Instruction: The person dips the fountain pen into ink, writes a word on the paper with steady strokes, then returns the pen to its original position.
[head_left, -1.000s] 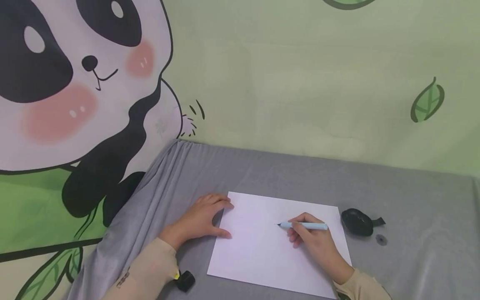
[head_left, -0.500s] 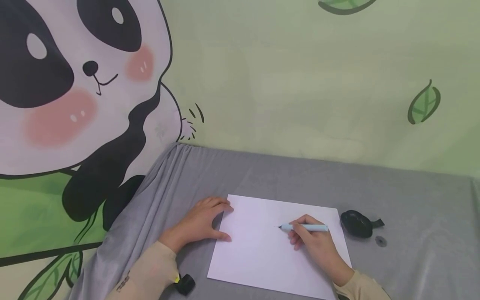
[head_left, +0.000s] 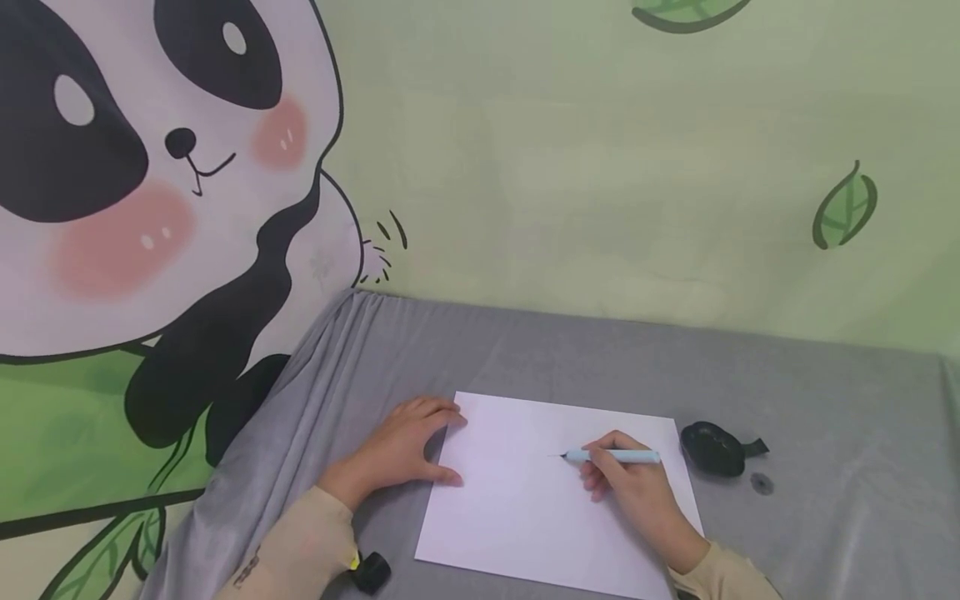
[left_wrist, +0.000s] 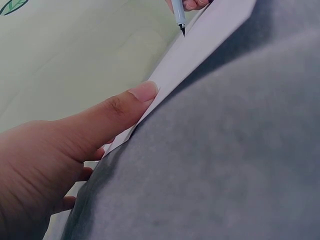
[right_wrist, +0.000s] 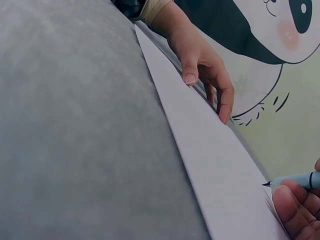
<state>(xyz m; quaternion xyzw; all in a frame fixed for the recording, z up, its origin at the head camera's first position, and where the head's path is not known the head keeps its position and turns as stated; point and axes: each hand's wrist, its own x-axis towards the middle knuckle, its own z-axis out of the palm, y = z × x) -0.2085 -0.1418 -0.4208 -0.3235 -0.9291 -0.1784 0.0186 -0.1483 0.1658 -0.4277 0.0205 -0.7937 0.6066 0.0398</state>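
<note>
A white sheet of paper lies on the grey cloth. My right hand pinches a light blue pen over its right half, the barrel slanting low above the sheet. The pen's dark pointed tip is right at the end of a faint short line near the middle of the paper. On the left edge rests my left hand, thumb and fingers spread apart. The left wrist view shows the left thumb lying on the paper's edge. In the right wrist view the pen tip shows close over the sheet.
A black oval object with a short tab lies right of the paper, and a small dark grey disc sits beside it. Grey cloth covers the table up to a pale green wall with a painted panda.
The pen tip has shifted slightly right, and the faint line reaches a little farther right. My left hand keeps its place on the paper. The head view has tilted slightly up.
</note>
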